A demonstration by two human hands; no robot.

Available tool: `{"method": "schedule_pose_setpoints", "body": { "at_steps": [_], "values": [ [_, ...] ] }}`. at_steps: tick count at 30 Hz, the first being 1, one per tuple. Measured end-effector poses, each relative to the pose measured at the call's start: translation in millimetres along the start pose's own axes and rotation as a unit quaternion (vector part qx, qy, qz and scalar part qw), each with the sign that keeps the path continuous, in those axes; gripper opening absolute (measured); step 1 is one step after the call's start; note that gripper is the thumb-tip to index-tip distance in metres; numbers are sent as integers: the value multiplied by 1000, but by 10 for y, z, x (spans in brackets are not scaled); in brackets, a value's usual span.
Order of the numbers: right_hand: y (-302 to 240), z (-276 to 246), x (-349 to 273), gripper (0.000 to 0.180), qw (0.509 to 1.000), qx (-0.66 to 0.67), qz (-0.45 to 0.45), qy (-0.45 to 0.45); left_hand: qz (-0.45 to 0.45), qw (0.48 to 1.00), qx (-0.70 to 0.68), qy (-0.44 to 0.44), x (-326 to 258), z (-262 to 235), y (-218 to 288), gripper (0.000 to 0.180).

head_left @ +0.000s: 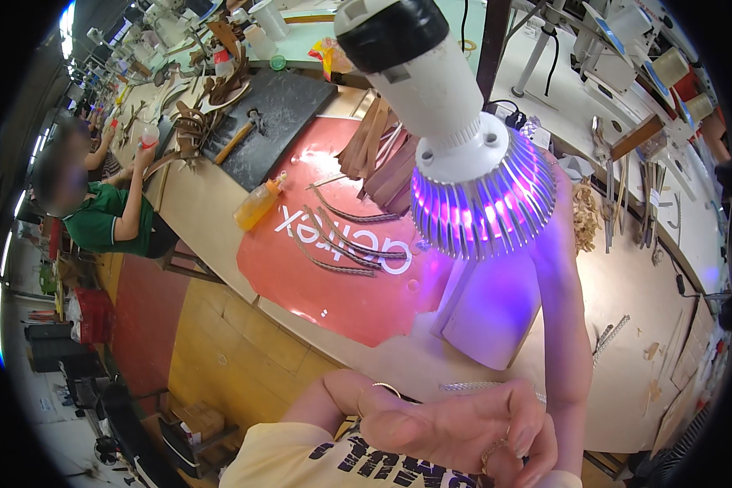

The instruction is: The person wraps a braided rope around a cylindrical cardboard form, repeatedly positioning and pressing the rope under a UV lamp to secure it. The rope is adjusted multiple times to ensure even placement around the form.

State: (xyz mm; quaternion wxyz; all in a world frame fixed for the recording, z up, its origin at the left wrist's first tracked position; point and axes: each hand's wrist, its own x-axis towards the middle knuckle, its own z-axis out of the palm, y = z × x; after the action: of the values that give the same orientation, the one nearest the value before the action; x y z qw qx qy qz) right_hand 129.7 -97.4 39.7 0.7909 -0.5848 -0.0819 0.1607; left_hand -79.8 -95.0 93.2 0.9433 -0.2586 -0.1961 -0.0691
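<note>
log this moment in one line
left hand: half-curled, near pale braid | right hand: hidden behind lit lamp | brown braids: on red sheet

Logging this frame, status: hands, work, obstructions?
Left hand half-curled, grip unclear. Right forearm runs behind lamp, hand unseen. Braided strip beside left hand. Lamp blocks part of view.

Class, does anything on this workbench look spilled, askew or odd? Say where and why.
The squeeze bottle of orange liquid looks odd: it appears to lie on its side at the left edge of the red sheet instead of standing, though no spill shows. Nearby, brown braided strips lie loose and unaligned.
</note>
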Motion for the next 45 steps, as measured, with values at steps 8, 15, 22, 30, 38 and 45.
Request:
{"method": "schedule_pose_setpoints", "body": {
  "at_steps": [8, 15, 22, 30, 38, 45],
  "values": [
    [31, -133, 86, 39, 999, -19, 20, 16, -47, 986, 156, 45, -14, -86, 434, 23],
    [-42, -641, -140, 29, 990, 87, -4, 110, 254, 550, 758, 243, 109, -637, 1008, 22],
    [-2, -794, -517, 28, 981, 105, -11, 161, 164, 576, 754, 268, 230, -811, 1123, 20],
    [-41, -786, -917, 77, 675, -587, -311, 321, 43, 633, 725, 268, 213, -817, 1168, 13],
    [13, -802, -1056, 15, 902, -414, -102, 64, 7, 357, 931, 77, 532, -914, 1707, 23],
    [-5, -1123, -1109, 20, 904, -412, -8, 111, -29, -54, 998, -16, 1485, -1111, 3091, 27]
  ]
}}
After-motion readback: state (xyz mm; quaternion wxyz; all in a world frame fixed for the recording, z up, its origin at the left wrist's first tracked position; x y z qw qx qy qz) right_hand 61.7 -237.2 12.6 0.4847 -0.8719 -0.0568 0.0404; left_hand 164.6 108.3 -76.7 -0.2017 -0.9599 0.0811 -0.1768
